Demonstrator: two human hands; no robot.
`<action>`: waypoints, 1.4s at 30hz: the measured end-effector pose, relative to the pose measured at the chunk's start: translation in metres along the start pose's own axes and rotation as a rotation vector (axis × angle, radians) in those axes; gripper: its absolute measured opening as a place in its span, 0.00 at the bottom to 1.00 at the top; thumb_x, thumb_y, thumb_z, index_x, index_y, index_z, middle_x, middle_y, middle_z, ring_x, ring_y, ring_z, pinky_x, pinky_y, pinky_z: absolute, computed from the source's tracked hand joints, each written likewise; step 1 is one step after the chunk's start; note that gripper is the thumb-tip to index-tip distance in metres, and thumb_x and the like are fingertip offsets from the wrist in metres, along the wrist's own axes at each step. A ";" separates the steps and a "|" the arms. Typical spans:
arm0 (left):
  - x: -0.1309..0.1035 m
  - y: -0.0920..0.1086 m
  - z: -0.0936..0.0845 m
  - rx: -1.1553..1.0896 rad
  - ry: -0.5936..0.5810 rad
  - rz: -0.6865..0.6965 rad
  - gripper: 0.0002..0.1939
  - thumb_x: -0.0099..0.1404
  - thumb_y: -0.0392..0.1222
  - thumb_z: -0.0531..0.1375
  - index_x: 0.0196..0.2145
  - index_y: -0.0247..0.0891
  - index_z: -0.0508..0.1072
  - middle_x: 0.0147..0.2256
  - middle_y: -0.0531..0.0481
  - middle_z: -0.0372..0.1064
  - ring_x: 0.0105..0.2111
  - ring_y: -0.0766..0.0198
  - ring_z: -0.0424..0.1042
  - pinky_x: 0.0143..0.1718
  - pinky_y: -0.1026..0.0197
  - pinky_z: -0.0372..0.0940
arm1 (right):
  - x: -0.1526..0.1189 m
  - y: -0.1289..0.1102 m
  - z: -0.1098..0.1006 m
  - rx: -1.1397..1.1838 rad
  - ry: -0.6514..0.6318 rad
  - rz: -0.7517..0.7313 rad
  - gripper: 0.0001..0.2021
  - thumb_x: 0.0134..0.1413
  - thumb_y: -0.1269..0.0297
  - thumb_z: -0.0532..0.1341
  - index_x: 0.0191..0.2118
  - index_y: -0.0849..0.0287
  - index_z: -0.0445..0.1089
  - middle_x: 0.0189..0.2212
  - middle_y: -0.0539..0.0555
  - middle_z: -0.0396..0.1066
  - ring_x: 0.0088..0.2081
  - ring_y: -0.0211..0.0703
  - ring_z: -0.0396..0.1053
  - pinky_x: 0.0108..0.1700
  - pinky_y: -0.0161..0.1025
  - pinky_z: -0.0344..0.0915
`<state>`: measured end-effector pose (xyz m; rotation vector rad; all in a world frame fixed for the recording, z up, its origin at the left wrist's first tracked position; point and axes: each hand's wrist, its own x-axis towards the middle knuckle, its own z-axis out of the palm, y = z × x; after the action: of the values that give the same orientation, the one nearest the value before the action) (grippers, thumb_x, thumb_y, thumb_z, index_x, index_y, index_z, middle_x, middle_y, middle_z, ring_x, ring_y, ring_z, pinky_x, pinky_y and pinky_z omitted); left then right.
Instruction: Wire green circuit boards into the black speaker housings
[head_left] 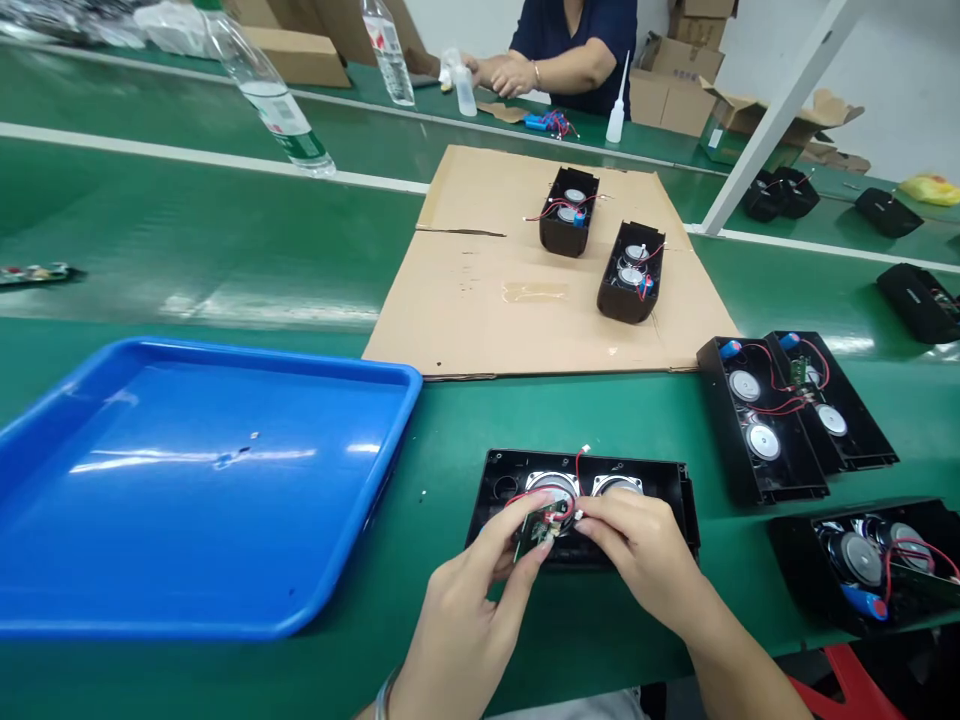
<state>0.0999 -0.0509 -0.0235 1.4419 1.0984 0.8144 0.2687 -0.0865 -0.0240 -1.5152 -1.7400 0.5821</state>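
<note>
In front of me a black speaker housing [675, 500] lies open side up, with two round speaker drivers [553, 484] inside. My left hand [480, 590] pinches a small green circuit board [529, 532] between thumb and fingers, over the housing's left half. Close to the board's right edge, my right hand [637, 545] has thumb and forefinger closed on a small white wire connector [579, 514]. Red wires [574, 470] loop around the board and up from the housing. Whether the connector touches the board, I cannot tell.
A blue tray [202, 540] stands to the left. Several open speaker housings [765, 440] lie at right, and two more [631, 290] sit on a cardboard sheet [480, 300]. Beyond, a person [574, 60] works near a water bottle [388, 55]; another bottle [274, 105] stands left.
</note>
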 end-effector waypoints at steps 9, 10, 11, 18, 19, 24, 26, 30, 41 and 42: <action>0.002 -0.002 0.004 0.222 0.021 0.268 0.17 0.60 0.35 0.58 0.47 0.47 0.70 0.40 0.56 0.76 0.36 0.62 0.76 0.36 0.67 0.72 | -0.006 0.004 0.007 -0.145 0.004 -0.107 0.13 0.63 0.69 0.49 0.35 0.62 0.70 0.26 0.53 0.70 0.29 0.38 0.65 0.30 0.35 0.63; 0.002 -0.002 0.004 0.254 0.027 0.308 0.17 0.60 0.34 0.58 0.47 0.46 0.70 0.40 0.56 0.76 0.36 0.63 0.76 0.36 0.67 0.72 | -0.006 0.003 0.008 -0.173 -0.019 -0.102 0.14 0.63 0.69 0.48 0.34 0.62 0.69 0.25 0.53 0.69 0.28 0.38 0.64 0.29 0.35 0.62; 0.003 -0.003 0.004 0.285 0.032 0.342 0.16 0.61 0.34 0.57 0.47 0.46 0.69 0.40 0.56 0.76 0.36 0.64 0.76 0.36 0.68 0.72 | -0.006 0.002 0.008 -0.196 -0.041 -0.099 0.15 0.64 0.69 0.47 0.32 0.63 0.69 0.24 0.53 0.68 0.27 0.38 0.63 0.29 0.35 0.61; 0.005 -0.001 0.002 0.423 -0.023 0.420 0.16 0.62 0.33 0.56 0.48 0.43 0.68 0.40 0.53 0.76 0.36 0.64 0.76 0.38 0.68 0.71 | -0.003 0.001 0.010 -0.336 -0.074 -0.134 0.18 0.65 0.69 0.45 0.26 0.61 0.65 0.23 0.51 0.63 0.25 0.38 0.57 0.26 0.36 0.54; 0.004 -0.001 0.002 0.436 -0.024 0.428 0.16 0.62 0.33 0.55 0.48 0.42 0.68 0.40 0.53 0.76 0.37 0.64 0.76 0.39 0.68 0.71 | -0.003 0.001 0.010 -0.348 -0.077 -0.150 0.18 0.64 0.69 0.45 0.27 0.61 0.65 0.23 0.51 0.63 0.26 0.38 0.56 0.26 0.36 0.53; 0.003 -0.003 0.003 0.486 -0.043 0.498 0.18 0.62 0.30 0.53 0.49 0.41 0.67 0.41 0.51 0.76 0.38 0.64 0.76 0.40 0.69 0.70 | -0.003 0.002 0.011 -0.439 -0.064 -0.249 0.16 0.63 0.72 0.46 0.27 0.62 0.65 0.23 0.51 0.62 0.25 0.38 0.53 0.24 0.36 0.49; 0.005 -0.001 0.003 0.489 -0.054 0.516 0.18 0.62 0.30 0.52 0.48 0.41 0.67 0.40 0.51 0.76 0.37 0.65 0.76 0.39 0.70 0.69 | -0.004 0.003 0.013 -0.458 -0.047 -0.276 0.15 0.63 0.73 0.46 0.28 0.62 0.65 0.23 0.51 0.61 0.25 0.39 0.53 0.25 0.36 0.49; 0.009 0.006 -0.002 0.441 -0.091 0.525 0.17 0.62 0.28 0.50 0.46 0.42 0.68 0.38 0.52 0.77 0.36 0.67 0.76 0.39 0.71 0.69 | -0.004 0.003 0.014 -0.410 0.032 -0.273 0.13 0.63 0.71 0.48 0.30 0.63 0.65 0.22 0.51 0.63 0.25 0.38 0.57 0.25 0.36 0.52; 0.009 -0.001 -0.002 0.088 -0.176 0.301 0.17 0.61 0.29 0.52 0.44 0.45 0.69 0.40 0.55 0.75 0.28 0.69 0.76 0.30 0.72 0.72 | 0.002 -0.003 0.013 -0.404 0.043 -0.260 0.11 0.63 0.70 0.50 0.35 0.66 0.68 0.22 0.53 0.65 0.24 0.39 0.61 0.25 0.36 0.57; 0.009 -0.001 -0.002 0.058 -0.177 0.271 0.17 0.61 0.30 0.52 0.44 0.45 0.70 0.39 0.55 0.76 0.28 0.69 0.76 0.29 0.72 0.72 | 0.003 -0.003 0.013 -0.399 0.043 -0.259 0.11 0.63 0.70 0.50 0.35 0.66 0.68 0.22 0.52 0.65 0.24 0.39 0.61 0.24 0.36 0.57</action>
<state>0.1007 -0.0412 -0.0249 1.7016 0.8087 0.8300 0.2561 -0.0828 -0.0292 -1.5103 -2.0622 0.0702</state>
